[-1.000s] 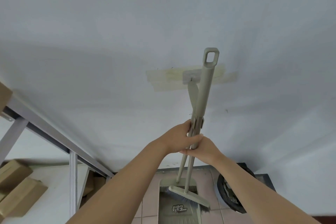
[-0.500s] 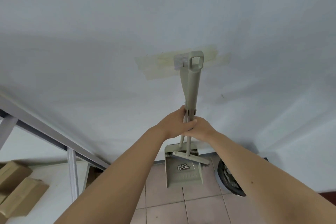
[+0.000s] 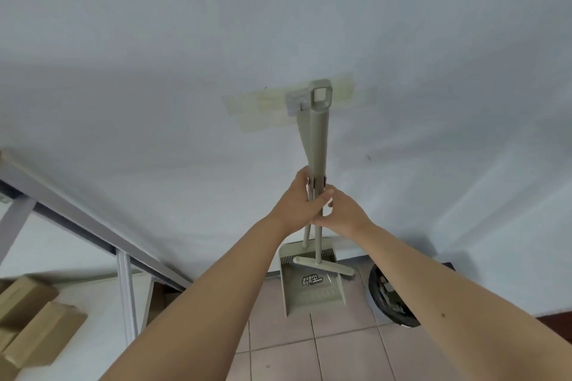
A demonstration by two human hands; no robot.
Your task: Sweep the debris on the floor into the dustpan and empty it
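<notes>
A beige broom (image 3: pixel 318 133) and a beige long-handled dustpan (image 3: pixel 311 286) stand clipped together against the white wall, their handle tops at a grey wall hook (image 3: pixel 294 100). The broom head (image 3: pixel 323 266) rests across the pan's upper part. My left hand (image 3: pixel 298 202) wraps both handles from the left at mid height. My right hand (image 3: pixel 342 210) holds them from the right, just below the clip, touching the left hand. No debris is visible on the tiled floor (image 3: pixel 309 349).
A dark round bin (image 3: pixel 390 300) stands on the floor right of the dustpan. A grey metal shelf frame (image 3: pixel 123 272) runs along the left, with cardboard boxes (image 3: pixel 34 328) beneath it. Yellowed tape patches (image 3: pixel 253 108) mark the wall around the hook.
The broom and dustpan set went from tilted and held out from the wall to upright at the wall hook. Both hands stayed on the handles.
</notes>
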